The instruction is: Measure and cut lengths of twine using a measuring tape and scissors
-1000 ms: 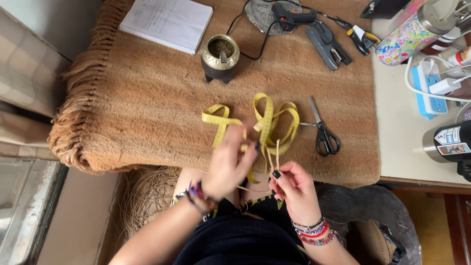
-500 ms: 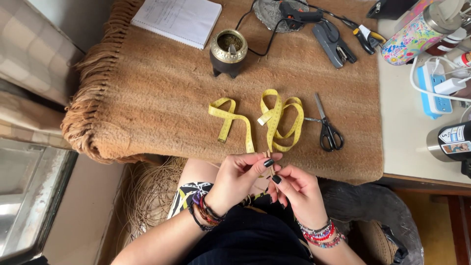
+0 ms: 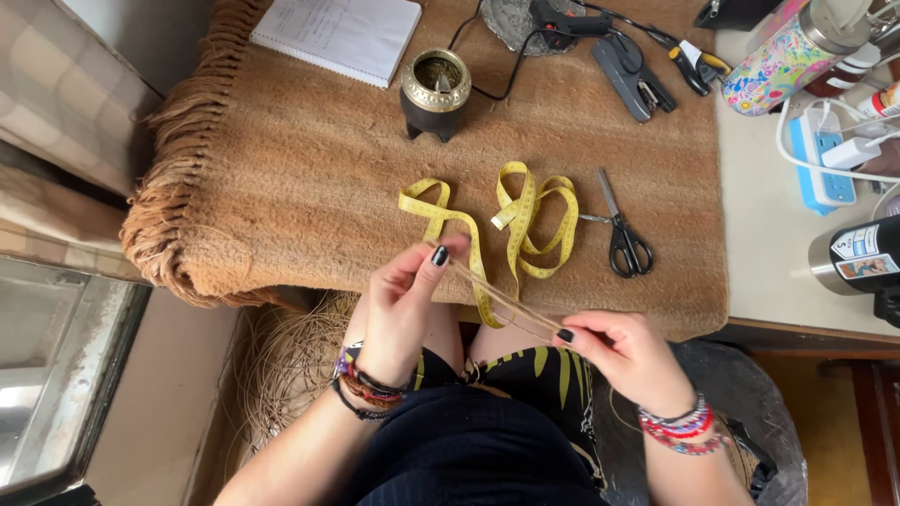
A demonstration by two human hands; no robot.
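My left hand [image 3: 403,305] pinches one end of a thin tan fibre strand [image 3: 502,300] near the table's front edge. My right hand [image 3: 623,356] pinches the other end, lower and to the right, over my lap. The strand runs taut between the two hands. Just beyond it a yellow measuring tape [image 3: 511,230] lies looped on the brown woven mat [image 3: 281,178]. Black-handled scissors [image 3: 621,234] lie shut on the mat right of the tape.
A dark round cup with a brass rim [image 3: 434,89], a notebook [image 3: 342,33], a glue gun [image 3: 562,19] and pliers [image 3: 689,61] lie at the mat's far side. A flowered bottle [image 3: 783,61] and power strip [image 3: 820,159] stand right. Loose fibre coils [image 3: 286,375] lie by my left knee.
My hands have drawn apart: the left rose toward the tape, the right moved right and down. The strand, held bunched between them before, is now stretched taut.
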